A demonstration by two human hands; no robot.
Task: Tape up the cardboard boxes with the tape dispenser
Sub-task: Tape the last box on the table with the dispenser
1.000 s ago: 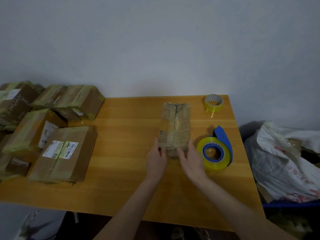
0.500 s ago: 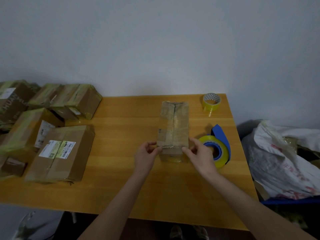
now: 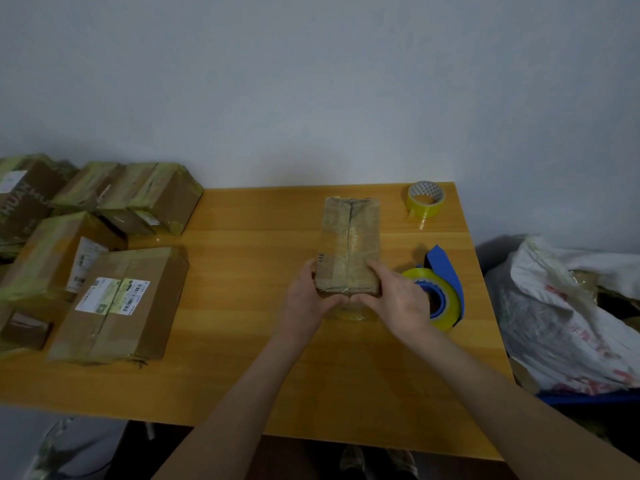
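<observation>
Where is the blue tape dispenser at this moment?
In the head view, the tape dispenser lies on the right of the table, beside the right hand gripping the narrow box; a small tape roll sits farther back.

Orange-brown wooden table (image 3: pixel 242 375) against plain grey wall (image 3: pixel 311 81). Crumpled white plastic bag with red print (image 3: pixel 561 323) just right of table.

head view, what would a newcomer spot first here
The left hand and right hand grip the near end of a narrow taped box in the middle of the table. Just right of it lies a blue tape dispenser with a yellow roll, and a pile of taped boxes fills the table's left side.
</observation>
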